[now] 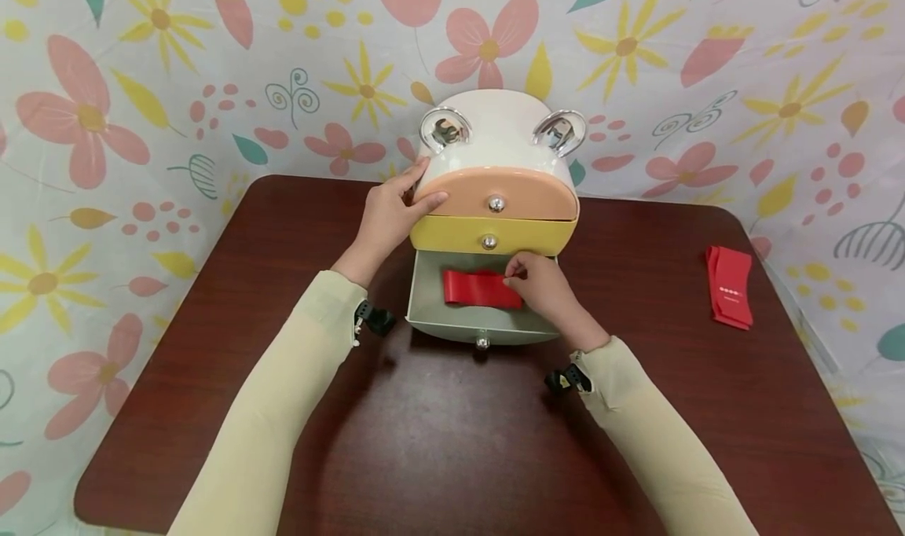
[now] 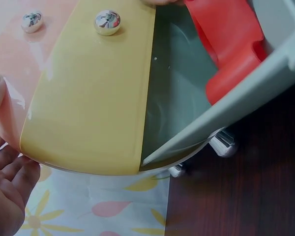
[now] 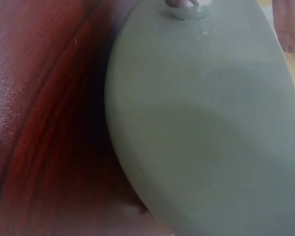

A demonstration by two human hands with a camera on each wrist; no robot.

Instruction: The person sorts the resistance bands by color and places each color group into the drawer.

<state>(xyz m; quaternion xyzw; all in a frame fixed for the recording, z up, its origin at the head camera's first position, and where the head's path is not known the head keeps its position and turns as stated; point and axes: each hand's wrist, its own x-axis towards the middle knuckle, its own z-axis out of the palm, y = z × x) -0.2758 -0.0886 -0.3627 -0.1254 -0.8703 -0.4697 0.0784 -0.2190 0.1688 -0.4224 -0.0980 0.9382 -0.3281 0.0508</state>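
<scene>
A small frog-shaped drawer box [image 1: 498, 143] stands on the table, with its bottom grey-green drawer [image 1: 431, 312] pulled out. Inside that drawer lies a folded red resistance band [image 1: 481, 289], also in the left wrist view as a loose red loop [image 2: 236, 54]. My right hand [image 1: 544, 284] reaches over the drawer's right side and pinches the band's right end. With my left hand [image 1: 389, 214] I grip the box's left side, thumb on the orange top drawer [image 1: 459, 186]. In the right wrist view the drawer front [image 3: 196, 118] hides my right fingers.
A second folded red band [image 1: 730, 287] with white print lies toward the table's right edge. The yellow middle drawer [image 1: 452, 236] is pushed in, above the pulled-out one. Behind the dark wooden table [image 1: 438, 426] hangs a flower-patterned cloth [image 1: 283, 64].
</scene>
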